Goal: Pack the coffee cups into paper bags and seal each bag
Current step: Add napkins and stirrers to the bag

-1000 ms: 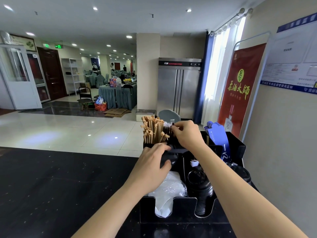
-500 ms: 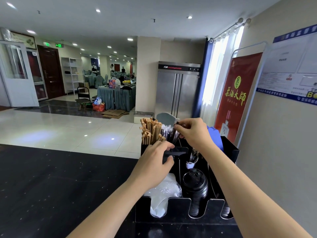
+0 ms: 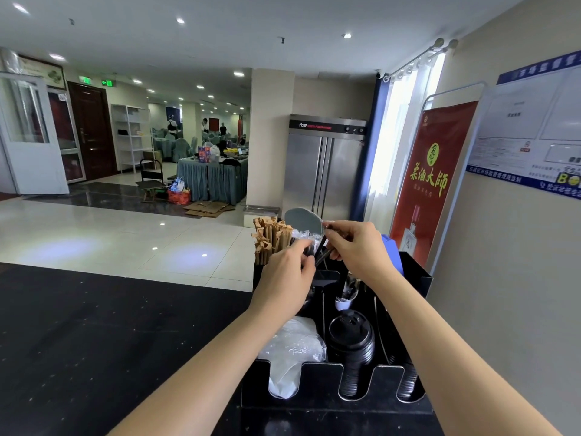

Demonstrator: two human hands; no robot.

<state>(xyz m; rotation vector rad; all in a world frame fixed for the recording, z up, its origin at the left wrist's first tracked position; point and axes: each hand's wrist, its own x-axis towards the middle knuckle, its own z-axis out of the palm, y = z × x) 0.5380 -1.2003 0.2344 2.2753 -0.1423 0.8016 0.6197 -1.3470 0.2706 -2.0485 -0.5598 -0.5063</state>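
Both bare forearms reach forward over a black speckled worktop (image 3: 94, 341) to a black compartmented condiment organiser (image 3: 415, 278) standing at about 5 o'clock in the view, against the beige wall. The right hand (image 3: 355, 247) has its fingers curled, pinching a thin dark straw in a clear wrapper (image 3: 322, 251) that rises out of the organiser's rear section. The left hand (image 3: 283, 278), just at 9 o'clock of the right one, has its fingers bent in against the same bunch of clear-wrapped dark straws (image 3: 303, 239); whether it truly grips them or only steadies them is hard to tell, since its own knuckles hide the fingertips.

At 9 o'clock of the straws, in the neighbouring rear compartment, stands a bundle of brown paper-wrapped sticks (image 3: 270, 240), upright and packed close. Behind the right wrist a blue flat card-like piece (image 3: 391, 247) pokes up from the back of the organiser. In the front row, a crumpled clear plastic sleeve of white lids (image 3: 294, 350) lies in the left slot, a stack of black plastic cup lids (image 3: 350, 344) fills the middle slot, and a second stack of black lids (image 3: 407, 382) shows partly under the right forearm.

No coffee cups or paper bags are in view. Past the worktop lie a glossy tiled floor (image 3: 110, 243), a stainless-steel double-door refrigerator (image 3: 323, 168) at 12 o'clock, and a red standing banner (image 3: 430, 184) at 2 o'clock.
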